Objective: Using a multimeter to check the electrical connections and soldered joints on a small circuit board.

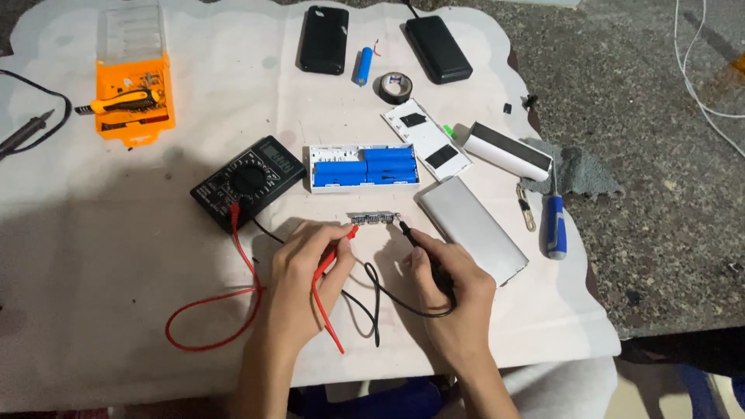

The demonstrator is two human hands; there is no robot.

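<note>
At frame centre, left hand [310,260] grips the red probe [341,247], right hand [446,275] the black probe [419,240]; either tip could slip off the small grey circuit board [374,219], shorting contacts.

The location is an improvised electronics repair bench, more likely a home setup than a fitted workshop. A pale mat [116,256] covers a speckled stone countertop [660,233]. On the mat lie a black multimeter [247,182], an orange screwdriver-bit case [133,97], a soldering iron [25,132], insulating tape [396,87] and an opened battery pack [363,167].
</note>
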